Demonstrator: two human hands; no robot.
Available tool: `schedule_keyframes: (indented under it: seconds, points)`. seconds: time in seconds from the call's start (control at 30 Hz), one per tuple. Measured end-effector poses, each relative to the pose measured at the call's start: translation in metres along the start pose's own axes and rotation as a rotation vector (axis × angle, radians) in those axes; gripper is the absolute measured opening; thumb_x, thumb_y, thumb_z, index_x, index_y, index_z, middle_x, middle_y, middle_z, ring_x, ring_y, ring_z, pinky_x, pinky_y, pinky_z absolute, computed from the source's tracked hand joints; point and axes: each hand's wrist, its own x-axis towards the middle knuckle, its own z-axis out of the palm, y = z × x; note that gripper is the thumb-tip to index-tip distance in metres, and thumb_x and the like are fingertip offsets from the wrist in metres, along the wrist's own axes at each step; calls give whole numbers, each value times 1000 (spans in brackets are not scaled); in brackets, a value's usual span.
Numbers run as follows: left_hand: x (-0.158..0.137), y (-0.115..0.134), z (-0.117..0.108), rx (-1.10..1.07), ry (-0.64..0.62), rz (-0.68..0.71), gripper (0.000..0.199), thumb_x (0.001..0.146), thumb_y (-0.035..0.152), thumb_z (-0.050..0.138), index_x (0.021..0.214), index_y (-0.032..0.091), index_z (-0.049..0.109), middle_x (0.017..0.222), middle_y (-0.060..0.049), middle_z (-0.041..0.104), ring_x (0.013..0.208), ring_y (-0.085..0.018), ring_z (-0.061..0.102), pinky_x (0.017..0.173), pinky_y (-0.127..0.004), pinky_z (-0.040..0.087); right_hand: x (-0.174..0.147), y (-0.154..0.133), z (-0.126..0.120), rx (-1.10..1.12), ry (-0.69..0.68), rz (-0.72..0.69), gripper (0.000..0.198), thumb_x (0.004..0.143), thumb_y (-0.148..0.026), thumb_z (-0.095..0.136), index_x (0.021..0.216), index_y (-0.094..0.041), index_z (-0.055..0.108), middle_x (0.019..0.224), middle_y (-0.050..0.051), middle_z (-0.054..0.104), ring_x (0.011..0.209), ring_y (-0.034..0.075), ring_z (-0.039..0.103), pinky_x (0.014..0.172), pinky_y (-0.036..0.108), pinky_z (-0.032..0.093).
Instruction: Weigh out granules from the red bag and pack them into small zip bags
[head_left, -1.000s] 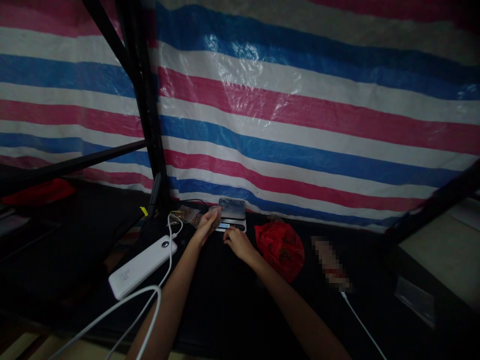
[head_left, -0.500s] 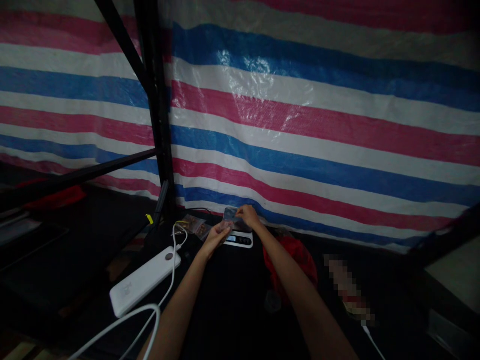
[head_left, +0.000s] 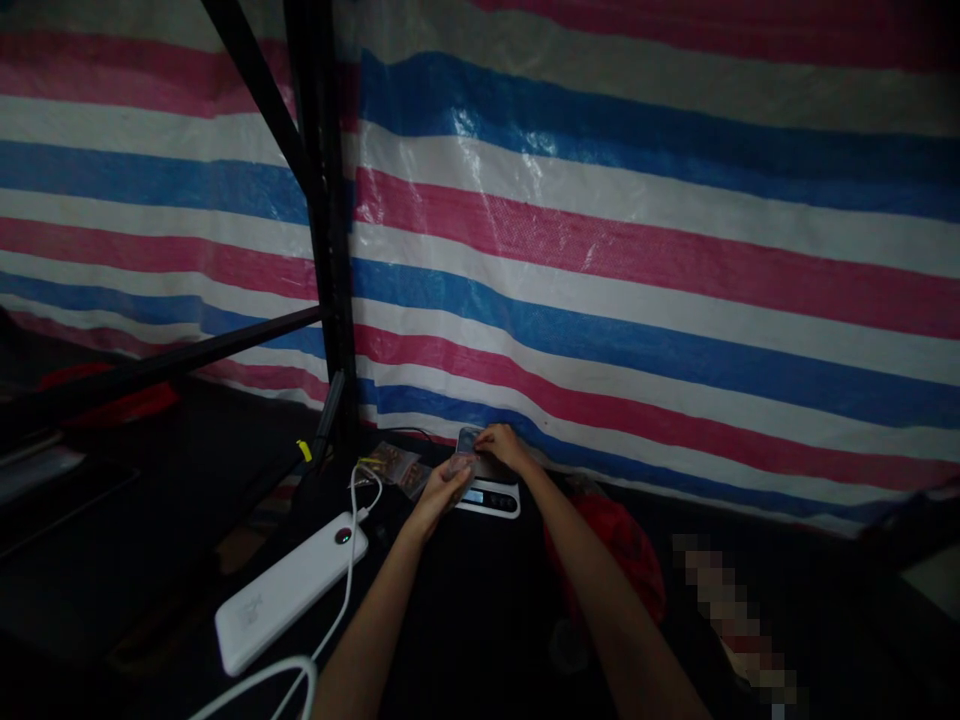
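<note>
A small digital scale (head_left: 495, 500) with a lit display and dark buttons lies on the black surface. My left hand (head_left: 441, 494) is at its left edge, fingers closed on a small clear plastic bag (head_left: 460, 463). Over the scale's plate, my right hand (head_left: 504, 446) is closed in a pinch. What sits between those fingertips is too small and dark to make out. Just left of my left hand lie clear plastic bags (head_left: 395, 464) with small brownish pieces inside.
A white power bank (head_left: 289, 595) with a white cable (head_left: 349, 560) lies to the left. Beside my right forearm is a red bag (head_left: 626, 560). Behind stand a black metal post (head_left: 330, 250) and a striped plastic sheet (head_left: 600, 330). A blurred-out object (head_left: 731, 615) lies at right.
The view has shifted slightly, so everything sits a little lower and mostly further right. Both hands keep nearly the same pose at the scale. A small light now shows on the power bank.
</note>
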Motion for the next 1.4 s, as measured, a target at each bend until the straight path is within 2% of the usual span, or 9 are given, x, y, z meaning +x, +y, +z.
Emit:
schedule_keyframes:
  seconds: [0.2,0.33,0.43,0.57,0.7,0.97,1.2,1.3,1.4]
  points:
    - [0,2,2,-42,-29,2,38,61,37,68,93,16,63,94,-6,64,88,-15,58,85,-25,38,-9,-17,-6,43,-34,-54,10,68,-17,59,71,-17,69,71,4,69,64,15,61,61,24,44]
    - [2,-2,3,5,-58,27,40,60,38,69,92,14,64,93,-7,64,87,-15,57,82,-24,39,-16,-39,-30,69,46,-80,13,72,-22,57,76,-15,67,77,5,67,70,14,59,65,24,42]
    - [2,-4,3,23,-77,18,42,61,38,68,94,13,63,93,-7,63,85,-14,57,79,-23,39,-28,-59,-48,83,88,-158,13,73,-24,58,77,-15,66,78,4,64,71,13,57,65,23,41]
    - [2,-5,5,14,-58,-34,44,59,39,69,94,12,62,82,-5,63,74,-11,57,68,-20,39,-52,-86,-58,-56,15,-255,10,75,-24,57,76,-19,66,79,2,62,71,12,55,65,22,40]
    - [-1,-3,10,4,-66,-45,46,59,40,69,95,12,61,75,-2,61,68,-10,55,62,-19,38,-66,-104,-62,-201,-14,-253,16,79,-27,53,85,-22,66,88,2,62,81,14,56,70,23,39]
    - [-8,-2,15,15,-107,-74,48,57,40,70,96,13,61,78,-3,62,69,-10,55,62,-19,38,-78,-112,-71,-249,-67,-203,19,79,-28,51,90,-24,66,92,2,66,86,17,58,73,25,39]
    - [-15,2,23,11,-148,-70,47,60,37,69,100,15,60,88,-5,63,78,-12,57,72,-22,39,-83,-116,-72,-111,-51,-116,27,77,-27,53,103,-28,60,96,-1,66,86,17,60,77,26,41]
    - [-22,8,23,18,-177,-26,41,64,37,66,99,16,61,96,-6,63,85,-13,57,77,-22,39,-98,-119,-78,-35,22,-95,31,76,-24,53,107,-27,57,107,1,62,82,16,60,77,28,42]
    - [-22,13,20,65,-181,43,39,67,37,63,100,16,60,101,-6,62,91,-14,56,82,-22,38,-134,-113,-87,24,138,-80,38,76,-22,53,113,-27,52,113,2,56,82,15,59,80,30,42]
